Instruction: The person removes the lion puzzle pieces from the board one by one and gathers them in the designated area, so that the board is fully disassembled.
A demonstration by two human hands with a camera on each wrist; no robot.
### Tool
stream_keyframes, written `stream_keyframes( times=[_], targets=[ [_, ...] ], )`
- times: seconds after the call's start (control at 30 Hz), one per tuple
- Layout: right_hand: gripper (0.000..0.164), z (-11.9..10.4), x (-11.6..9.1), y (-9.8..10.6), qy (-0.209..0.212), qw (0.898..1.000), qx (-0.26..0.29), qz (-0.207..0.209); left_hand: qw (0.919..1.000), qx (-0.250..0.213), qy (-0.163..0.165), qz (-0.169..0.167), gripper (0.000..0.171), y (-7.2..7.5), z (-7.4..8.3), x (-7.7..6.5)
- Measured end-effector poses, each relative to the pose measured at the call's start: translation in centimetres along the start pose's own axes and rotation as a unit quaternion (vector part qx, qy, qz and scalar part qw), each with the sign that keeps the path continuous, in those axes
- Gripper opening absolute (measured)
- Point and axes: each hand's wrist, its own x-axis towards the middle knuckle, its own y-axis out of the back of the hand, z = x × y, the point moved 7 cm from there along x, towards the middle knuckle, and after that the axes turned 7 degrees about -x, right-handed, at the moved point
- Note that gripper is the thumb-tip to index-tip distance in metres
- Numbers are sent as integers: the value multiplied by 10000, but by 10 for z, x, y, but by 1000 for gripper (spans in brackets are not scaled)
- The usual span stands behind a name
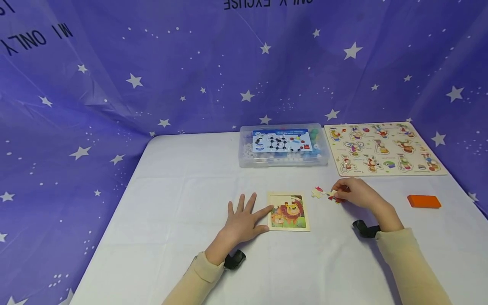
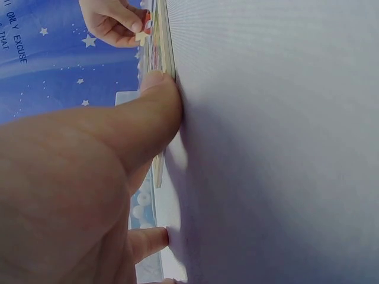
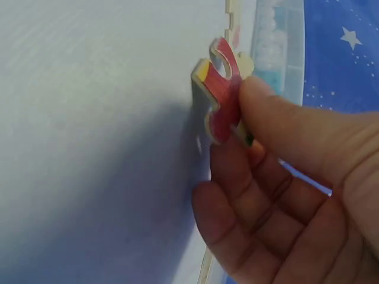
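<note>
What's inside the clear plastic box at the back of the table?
Small white pieces at left, round green pieces at right. The rectangular blue-and-white printed label hides what lies beneath it.

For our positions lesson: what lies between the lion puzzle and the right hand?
At least one loose puzzle piece on white cloth, in the head view.

Lion puzzle point(image 1: 291, 214) (incomplete), red piece point(image 3: 228, 96)
</note>
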Motion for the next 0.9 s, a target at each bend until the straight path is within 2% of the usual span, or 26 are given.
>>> stream_keyframes(
  times=[0.17,0.3,0.47,0.57,0.63,0.77,0.9],
  targets=[
    [10,1,2,0,-117,9994,-265,191,10000,28,-25,11,60,-1,-1,0],
    [14,1,4,0,-374,9979,-458,259,10000,48,-23,-14,60,-1,-1,0],
    [18,-4,7,-2,-825,9934,-791,-13,9999,101,-5,-28,60,-1,-1,-1],
    [22,-13,11,-4,-863,9923,-883,-109,9999,116,14,-29,60,-2,-2,-1],
    [24,-23,15,-5,-638,9943,-853,-60,9999,103,35,-46,60,-3,-3,0],
    [22,-46,23,-11,176,9985,-516,-9,10000,80,47,-33,61,-4,-3,1],
    [22,-70,28,-22,918,9949,-425,-31,9999,143,76,-35,61,-5,-4,2]
  ],
)
